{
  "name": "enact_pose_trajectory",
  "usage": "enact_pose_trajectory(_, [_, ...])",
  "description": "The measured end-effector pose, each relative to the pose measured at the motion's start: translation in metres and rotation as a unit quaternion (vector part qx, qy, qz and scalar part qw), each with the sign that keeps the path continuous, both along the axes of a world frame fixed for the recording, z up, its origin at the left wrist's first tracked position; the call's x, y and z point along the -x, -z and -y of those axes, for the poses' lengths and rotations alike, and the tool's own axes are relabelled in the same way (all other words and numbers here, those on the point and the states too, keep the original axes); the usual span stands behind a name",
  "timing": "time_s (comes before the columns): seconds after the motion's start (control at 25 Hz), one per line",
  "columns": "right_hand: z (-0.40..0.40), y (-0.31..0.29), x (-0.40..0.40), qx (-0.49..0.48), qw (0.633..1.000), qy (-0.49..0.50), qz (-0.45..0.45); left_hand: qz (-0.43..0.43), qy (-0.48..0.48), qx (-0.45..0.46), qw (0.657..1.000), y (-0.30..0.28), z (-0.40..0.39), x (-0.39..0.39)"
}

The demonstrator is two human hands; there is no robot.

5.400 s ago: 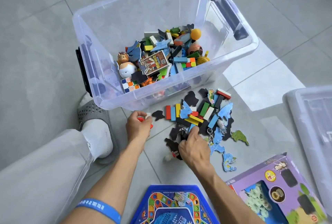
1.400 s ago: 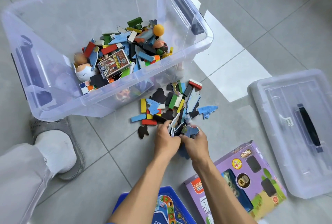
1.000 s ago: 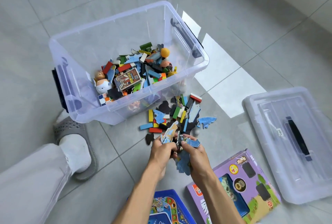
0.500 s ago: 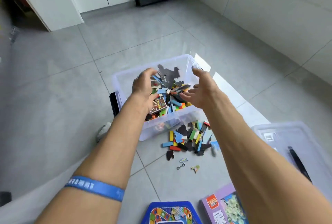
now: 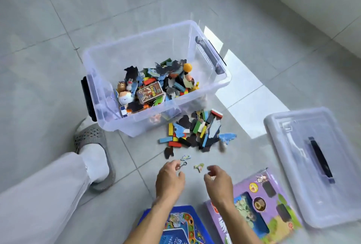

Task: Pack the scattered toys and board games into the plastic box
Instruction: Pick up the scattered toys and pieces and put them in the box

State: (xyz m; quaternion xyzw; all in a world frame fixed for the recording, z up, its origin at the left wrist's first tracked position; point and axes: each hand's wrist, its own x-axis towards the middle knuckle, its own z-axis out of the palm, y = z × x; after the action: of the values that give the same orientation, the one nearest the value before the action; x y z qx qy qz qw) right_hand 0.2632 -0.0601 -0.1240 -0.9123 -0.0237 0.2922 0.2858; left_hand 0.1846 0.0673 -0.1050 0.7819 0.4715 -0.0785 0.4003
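Fingers of both hands hang loosely curled, apparently empty, above a small metal key and stray puzzle pieces; clear plastic box sits beyond, part-filled for loading.

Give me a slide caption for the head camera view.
Both hands, left and right, reach for small pieces below the toy-filled plastic box.

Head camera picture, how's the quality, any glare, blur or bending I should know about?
Head view: bright sunlight patches glare on the floor tiles right of the plastic box; both hands, left hand and right hand, look slightly motion-blurred, as does a small piece by the scattered pile; wide-angle bending curves tile lines near the edges; the lid shows soft reflections.
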Motion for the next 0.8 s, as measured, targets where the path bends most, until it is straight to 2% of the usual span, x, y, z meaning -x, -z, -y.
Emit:
enact_pose_trajectory(0.12, [-0.007,0.029,0.0,0.007,0.985,-0.156,0.078,-0.038,0.121,-0.095,0.987,0.033,-0.005,-0.015])
enact_pose_trajectory(0.24, [-0.01,0.048,-0.009,0.052,0.955,-0.252,0.146,-0.038,0.144,-0.129,0.98,0.054,-0.011,-0.025])
enact_pose_trajectory(0.36, [-0.008,0.058,-0.017,0.066,0.949,-0.27,0.15,-0.048,0.147,-0.117,0.981,0.068,-0.012,-0.025])
enact_pose_trajectory(0.6, [-0.02,0.055,-0.021,0.019,0.977,-0.188,0.095,-0.045,0.164,-0.118,0.978,0.064,-0.008,-0.026])
enact_pose_trajectory(0.72, [-0.037,0.052,-0.02,-0.019,0.964,-0.23,0.131,-0.025,0.142,-0.119,0.982,0.066,-0.011,-0.014])
enact_pose_trajectory(0.8, [-0.05,0.055,-0.024,-0.005,0.952,-0.266,0.149,-0.033,0.133,-0.12,0.983,0.068,-0.015,-0.006])
